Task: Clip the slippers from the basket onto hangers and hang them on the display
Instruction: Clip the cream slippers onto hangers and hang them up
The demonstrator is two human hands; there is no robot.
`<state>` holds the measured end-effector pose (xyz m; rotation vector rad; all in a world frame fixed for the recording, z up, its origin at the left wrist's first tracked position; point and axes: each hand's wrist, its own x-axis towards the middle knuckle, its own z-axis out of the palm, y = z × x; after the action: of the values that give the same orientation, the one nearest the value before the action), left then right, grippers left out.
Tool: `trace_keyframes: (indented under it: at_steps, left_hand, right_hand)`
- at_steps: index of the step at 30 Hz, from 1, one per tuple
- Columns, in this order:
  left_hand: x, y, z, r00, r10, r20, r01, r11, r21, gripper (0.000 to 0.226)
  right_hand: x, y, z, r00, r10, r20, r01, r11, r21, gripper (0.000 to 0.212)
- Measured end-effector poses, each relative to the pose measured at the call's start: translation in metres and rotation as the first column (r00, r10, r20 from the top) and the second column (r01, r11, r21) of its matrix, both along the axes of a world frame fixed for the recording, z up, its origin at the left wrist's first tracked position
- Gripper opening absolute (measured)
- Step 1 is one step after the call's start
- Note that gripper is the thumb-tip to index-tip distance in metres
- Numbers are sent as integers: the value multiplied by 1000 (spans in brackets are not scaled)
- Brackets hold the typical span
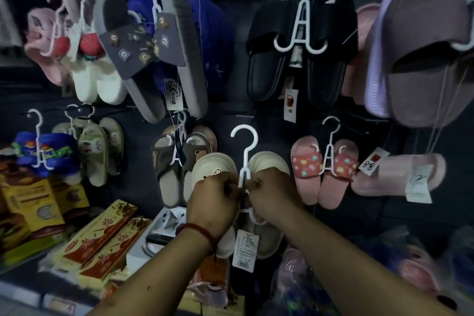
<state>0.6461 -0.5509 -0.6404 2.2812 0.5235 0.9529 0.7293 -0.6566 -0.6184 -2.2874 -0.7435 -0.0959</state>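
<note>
Centrally, white hanger point(244, 151) held upright before the dark display wall point(225, 113), cream slippers point(214, 165) either side of its stem, left grip point(215, 196) and right grip point(275, 194) both clenched on the hanger's lower part, knuckles nearly meeting, price tag point(245, 249) dangling beneath, pink pair point(306, 161) hanging just to the right.

The white hanger point(245, 159) is looking like smooth moulded plastic, catching a faint shine along its hook. The cream slippers point(269, 161) are showing a matt, soft, foam-like surface with moulded ridges across the straps. Below them a paper tag point(245, 249) is hanging flat and dull, covered in print. On the left wrist a red bracelet point(198, 229) is looking like twisted cord. Higher up, the black slippers point(266, 77) are giving off a low rubbery sheen, and the lilac slipper sole point(377, 90) is showing fine ribbing. The yellow-and-red boxes point(102, 241) are gleaming like coated card. The bags point(292, 269) at lower right are glinting like thin crinkled plastic.
</note>
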Motion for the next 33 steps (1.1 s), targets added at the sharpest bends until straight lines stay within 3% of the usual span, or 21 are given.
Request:
trace_keyframes:
  at_steps: [9,12,16,24,33]
  left_hand:
    - [54,46,-1,995,-47,-83,58,988,142,15]
    - [72,57,-4,992,-53,-115,72,984,165,6]
    - [99,69,-6,985,-77,-157,106,977,184,18]
    - [173,98,0,960,-112,-257,176,954,244,14]
    - [252,126,-13,965,3,-261,73,958,278,20]
  right_hand:
    - [47,39,-10,998,-62,20,60,997,55,32]
    - [65,51,-15,998,-60,-4,60,997,40,30]
    - [91,65,-19,997,-58,-52,62,996,68,27]
    - [158,93,-19,993,-83,-80,90,992,85,23]
    - [227,131,-31,986,-116,-120,128,987,101,23]
